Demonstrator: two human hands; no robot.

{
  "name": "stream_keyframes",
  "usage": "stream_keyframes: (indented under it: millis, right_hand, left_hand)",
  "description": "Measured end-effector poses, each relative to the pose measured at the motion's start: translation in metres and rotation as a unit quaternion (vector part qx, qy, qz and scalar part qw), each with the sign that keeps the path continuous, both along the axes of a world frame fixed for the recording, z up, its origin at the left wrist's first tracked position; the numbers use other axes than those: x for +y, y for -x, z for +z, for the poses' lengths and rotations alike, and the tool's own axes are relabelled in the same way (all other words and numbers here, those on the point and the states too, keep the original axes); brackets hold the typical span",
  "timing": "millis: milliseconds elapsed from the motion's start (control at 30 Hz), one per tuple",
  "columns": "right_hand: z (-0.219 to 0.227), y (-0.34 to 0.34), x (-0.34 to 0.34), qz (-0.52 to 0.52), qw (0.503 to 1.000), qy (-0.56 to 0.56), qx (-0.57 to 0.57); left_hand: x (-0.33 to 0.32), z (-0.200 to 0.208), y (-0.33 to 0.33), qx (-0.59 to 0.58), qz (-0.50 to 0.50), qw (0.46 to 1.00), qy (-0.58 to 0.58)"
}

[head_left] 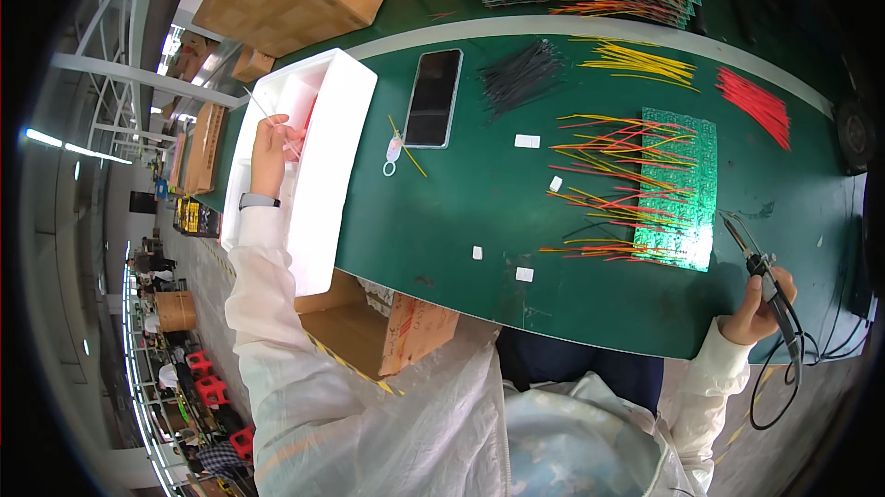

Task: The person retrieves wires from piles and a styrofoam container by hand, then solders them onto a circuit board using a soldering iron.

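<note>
At the left, my left hand [268, 148] is over a white foam box [343, 142], its fingers pinched on a thin pale strand [259, 102]. Pinkish-red material [297, 139] lies in the box beside those fingers. My right hand [758, 311] grips a soldering iron [772, 289] with a black cable, at the table's right front. Its thin forked tip points up and left, apart from the green circuit board panel [705, 193]. Red and yellow wires [613, 179], with a few dark ones, lie across that panel in several rows and stick out to its left.
Black [521, 75], yellow [641, 64] and red wire bundles [756, 105] lie along the back of the green table [415, 239]. A phone [433, 98], a ring tag [392, 154] and small white pieces [526, 141] are nearer. An open carton [419, 331] stands below the front edge.
</note>
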State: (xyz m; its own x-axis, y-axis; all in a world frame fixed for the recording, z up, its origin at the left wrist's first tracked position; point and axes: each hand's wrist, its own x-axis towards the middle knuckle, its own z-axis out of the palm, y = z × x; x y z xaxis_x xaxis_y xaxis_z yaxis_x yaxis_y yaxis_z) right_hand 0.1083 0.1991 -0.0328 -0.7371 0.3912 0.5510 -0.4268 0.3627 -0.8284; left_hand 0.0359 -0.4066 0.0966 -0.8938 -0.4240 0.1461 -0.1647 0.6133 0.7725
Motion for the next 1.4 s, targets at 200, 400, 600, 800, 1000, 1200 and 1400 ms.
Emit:
stream_keyframes:
  millis: [200, 400, 600, 800, 1000, 1200, 1400]
  right_hand:
    - [0.006, 0.001, -0.004, -0.009, 1.0, 0.0, 0.003]
    - [0.007, 0.002, -0.007, -0.015, 1.0, -0.002, 0.007]
    - [0.005, -0.001, -0.003, -0.014, 1.0, -0.007, 0.008]
    - [0.008, 0.004, -0.011, -0.036, 0.999, -0.002, 0.0]
    - [0.011, 0.004, -0.009, -0.055, 0.998, -0.014, -0.008]
    - [0.013, 0.004, -0.01, -0.046, 0.999, -0.008, -0.004]
    - [0.011, 0.003, -0.009, -0.053, 0.999, -0.007, 0.004]
  left_hand:
    - [-0.009, -0.009, -0.007, -0.057, -0.024, 0.998, 0.01]
    - [-0.021, -0.002, 0.002, -0.034, -0.067, 0.995, 0.061]
    - [0.057, 0.028, 0.072, 0.102, -0.112, 0.962, 0.225]
    - [0.082, -0.047, 0.17, -0.06, -0.032, 0.898, 0.435]
    - [0.085, -0.092, 0.199, -0.147, 0.013, 0.87, 0.47]
    - [0.075, -0.078, 0.184, -0.023, -0.007, 0.897, 0.442]
    - [0.106, -0.01, 0.078, 0.116, -0.045, 0.915, 0.384]
